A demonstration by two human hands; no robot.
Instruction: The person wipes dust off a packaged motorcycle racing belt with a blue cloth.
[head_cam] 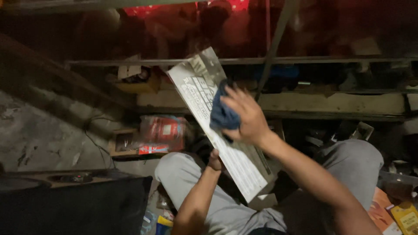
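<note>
A long white and grey cardboard box (204, 93) is held tilted in front of me, its top end pointing up and left. My left hand (214, 160) grips the box's lower edge from beneath. My right hand (244, 114) presses a dark blue cloth (222, 114) against the box's printed face, near its middle. My knees in grey trousers (183, 174) are below the box.
Low wooden shelves (331, 103) with dim clutter run across the back. A red and white packet (162, 132) lies on a small wooden box at left. A black object (74, 206) fills the lower left corner. Orange and yellow packages (402, 215) lie at lower right.
</note>
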